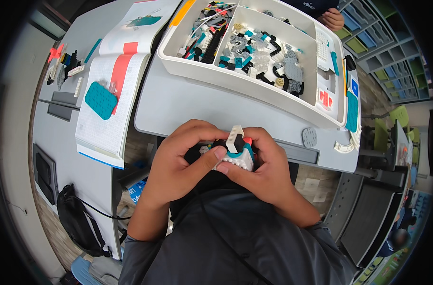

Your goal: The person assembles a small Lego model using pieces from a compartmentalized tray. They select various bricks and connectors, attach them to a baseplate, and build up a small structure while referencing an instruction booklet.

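Between my two hands, just off the table's near edge and over my lap, is a small toy-brick model [239, 160] in white, teal and black with a bit of red. A white studded piece [234, 138] stands up from its top. My left hand [185, 159] grips its left side, with the thumb pressed near the black part. My right hand [261, 159] closes round the right side, its thumb low against the white studded front. The fingers cover much of the model's sides and underside.
A white sorting tray [254, 88] of loose bricks fills the table ahead. Open at the left lies a booklet [102, 135] with a teal plate [101, 100] on it. A grey round plate [309, 137] and white curved piece [344, 147] lie right. Another person's hand [332, 20] rests beyond the tray.
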Action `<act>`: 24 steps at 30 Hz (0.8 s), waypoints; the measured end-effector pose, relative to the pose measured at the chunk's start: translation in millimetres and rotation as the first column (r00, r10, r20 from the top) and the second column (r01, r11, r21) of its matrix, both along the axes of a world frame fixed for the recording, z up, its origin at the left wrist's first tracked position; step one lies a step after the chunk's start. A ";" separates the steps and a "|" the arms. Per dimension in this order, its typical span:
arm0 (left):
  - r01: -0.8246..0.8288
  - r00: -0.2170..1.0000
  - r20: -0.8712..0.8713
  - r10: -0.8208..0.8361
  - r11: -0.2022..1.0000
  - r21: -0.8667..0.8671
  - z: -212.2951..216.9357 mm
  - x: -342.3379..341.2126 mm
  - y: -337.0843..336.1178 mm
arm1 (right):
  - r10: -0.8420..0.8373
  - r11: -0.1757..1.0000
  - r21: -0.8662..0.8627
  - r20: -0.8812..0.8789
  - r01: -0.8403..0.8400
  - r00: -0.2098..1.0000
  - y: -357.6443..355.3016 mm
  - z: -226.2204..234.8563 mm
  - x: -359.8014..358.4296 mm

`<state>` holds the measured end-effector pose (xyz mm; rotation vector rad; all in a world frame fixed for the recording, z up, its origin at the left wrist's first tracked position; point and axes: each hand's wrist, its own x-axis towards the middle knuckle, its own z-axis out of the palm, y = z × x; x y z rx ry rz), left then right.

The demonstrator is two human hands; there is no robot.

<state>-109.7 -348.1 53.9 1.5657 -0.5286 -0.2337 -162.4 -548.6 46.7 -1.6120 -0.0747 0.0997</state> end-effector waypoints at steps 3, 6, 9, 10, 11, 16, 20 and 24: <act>-0.074 0.962 -0.269 0.043 0.991 -0.108 -6.2 -5.5 -3.1 | -0.049 0.997 0.055 -0.015 0.050 0.999 6.7 11.8 1.8; -0.104 0.937 -0.345 0.049 0.984 -0.143 -2.8 -6.3 -5.9 | -0.052 0.996 0.069 0.001 0.051 0.999 7.6 14.3 4.6; -0.114 0.958 -0.276 0.071 0.983 -0.143 -1.1 -7.7 -10.8 | -0.051 0.995 0.082 0.035 0.048 0.998 12.1 15.9 7.7; -0.103 0.978 -0.195 0.080 0.988 -0.113 -1.7 -5.6 -9.8 | -0.063 0.997 0.037 0.040 0.062 0.997 10.9 14.3 8.8; -0.095 0.990 -0.112 0.086 0.992 -0.082 -2.3 -2.2 -7.7 | -0.075 0.997 -0.007 0.046 0.076 0.996 8.3 11.2 9.9; -0.175 0.965 0.216 0.149 0.979 0.107 1.3 6.2 -2.5 | -0.144 0.966 -0.163 0.313 0.202 0.939 -4.7 15.5 26.9; -0.219 0.938 0.297 0.178 0.969 0.111 4.0 8.2 0.1 | -0.070 0.984 -0.139 0.284 0.113 0.956 -7.4 19.8 29.2; -0.204 0.922 0.357 0.150 0.972 0.119 -4.8 18.6 -0.5 | -0.065 0.995 -0.062 0.243 0.083 0.968 -2.8 11.5 38.1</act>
